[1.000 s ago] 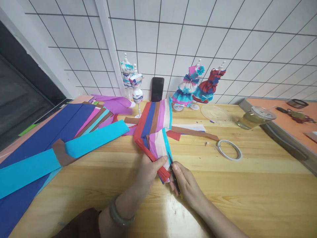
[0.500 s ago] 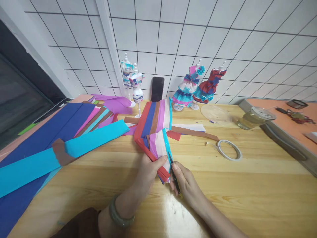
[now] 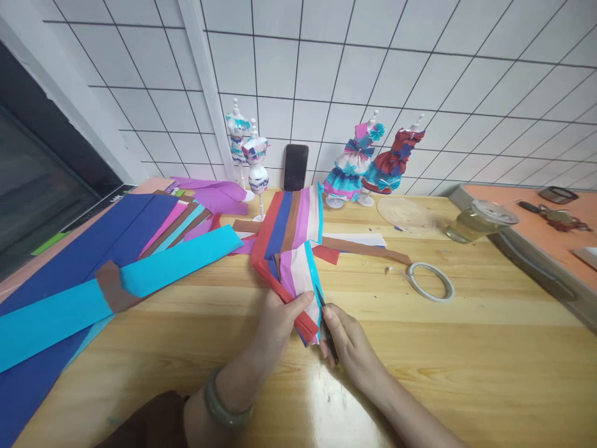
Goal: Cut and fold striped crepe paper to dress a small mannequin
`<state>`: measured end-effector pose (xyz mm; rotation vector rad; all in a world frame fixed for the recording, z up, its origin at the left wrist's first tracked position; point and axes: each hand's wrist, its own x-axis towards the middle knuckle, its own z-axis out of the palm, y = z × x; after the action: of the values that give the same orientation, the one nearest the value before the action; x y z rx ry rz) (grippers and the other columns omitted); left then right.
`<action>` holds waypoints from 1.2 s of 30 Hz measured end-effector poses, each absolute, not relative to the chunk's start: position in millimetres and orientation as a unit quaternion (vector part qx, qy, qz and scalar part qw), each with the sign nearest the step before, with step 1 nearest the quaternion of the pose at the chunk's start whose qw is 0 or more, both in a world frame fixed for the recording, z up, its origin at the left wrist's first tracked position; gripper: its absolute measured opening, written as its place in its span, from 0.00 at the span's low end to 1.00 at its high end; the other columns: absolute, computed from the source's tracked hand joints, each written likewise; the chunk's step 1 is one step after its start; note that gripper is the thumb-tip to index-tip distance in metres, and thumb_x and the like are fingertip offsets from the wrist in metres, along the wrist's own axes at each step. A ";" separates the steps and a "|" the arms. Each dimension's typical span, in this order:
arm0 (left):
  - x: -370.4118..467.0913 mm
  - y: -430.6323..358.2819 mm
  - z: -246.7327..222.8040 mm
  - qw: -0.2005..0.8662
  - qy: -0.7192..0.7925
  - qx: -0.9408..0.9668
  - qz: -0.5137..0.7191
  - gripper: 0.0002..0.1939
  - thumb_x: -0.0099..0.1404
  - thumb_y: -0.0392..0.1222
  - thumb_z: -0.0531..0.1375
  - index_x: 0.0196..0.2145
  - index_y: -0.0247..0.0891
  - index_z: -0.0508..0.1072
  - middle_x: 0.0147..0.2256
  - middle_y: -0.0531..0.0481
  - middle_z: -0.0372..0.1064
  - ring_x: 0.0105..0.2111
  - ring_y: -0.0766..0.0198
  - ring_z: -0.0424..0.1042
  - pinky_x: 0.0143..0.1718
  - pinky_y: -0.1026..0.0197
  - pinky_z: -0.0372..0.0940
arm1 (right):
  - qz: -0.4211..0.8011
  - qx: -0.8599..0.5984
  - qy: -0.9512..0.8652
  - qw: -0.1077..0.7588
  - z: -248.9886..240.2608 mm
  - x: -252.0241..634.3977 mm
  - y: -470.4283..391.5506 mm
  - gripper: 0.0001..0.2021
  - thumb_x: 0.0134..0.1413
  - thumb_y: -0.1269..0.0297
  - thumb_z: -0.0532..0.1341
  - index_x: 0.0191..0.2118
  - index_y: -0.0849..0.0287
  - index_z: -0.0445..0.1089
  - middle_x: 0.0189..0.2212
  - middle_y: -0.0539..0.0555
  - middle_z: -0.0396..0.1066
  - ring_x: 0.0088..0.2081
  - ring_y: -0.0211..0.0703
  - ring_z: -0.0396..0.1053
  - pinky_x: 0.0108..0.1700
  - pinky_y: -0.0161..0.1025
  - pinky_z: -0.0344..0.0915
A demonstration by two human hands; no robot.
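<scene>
A striped paper strip (image 3: 295, 267) in red, blue, brown, purple, white and light blue runs from the back of the table toward me, folded over at its near part. My left hand (image 3: 280, 317) pinches the near part, thumb on top. Black scissors (image 3: 329, 336) are gripped in my right hand (image 3: 351, 339), their tips at the light blue edge of the striped paper. The fingers of my right hand are closed round the handles, which are partly hidden.
Blue paper (image 3: 51, 274) and a light blue strip (image 3: 181, 261) lie at left. Mannequins (image 3: 257, 168), a phone (image 3: 296, 168) and dressed mannequins (image 3: 352, 163) stand at the back. A tape roll (image 3: 451, 292) and a glass cup (image 3: 480, 223) are at right.
The view has shifted very slightly. Both hands, the striped paper and the scissors hold nearly the same positions.
</scene>
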<state>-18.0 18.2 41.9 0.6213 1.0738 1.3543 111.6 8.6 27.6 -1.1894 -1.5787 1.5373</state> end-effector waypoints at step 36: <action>-18.5 19.4 39.3 0.643 0.446 0.249 0.571 0.14 0.50 0.41 0.63 0.35 0.33 0.70 0.30 0.47 0.71 0.30 0.61 0.69 0.33 0.59 0.63 | 0.566 -0.458 -0.605 0.321 31.0 112.0 7.9 0.19 0.60 0.52 0.44 0.26 0.59 0.58 0.11 0.43 0.56 0.13 0.30 0.54 0.19 0.29 0.54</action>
<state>-18.5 19.4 39.3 0.5668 1.0152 1.3003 112.0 7.9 31.0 -1.2031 -1.5904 1.4876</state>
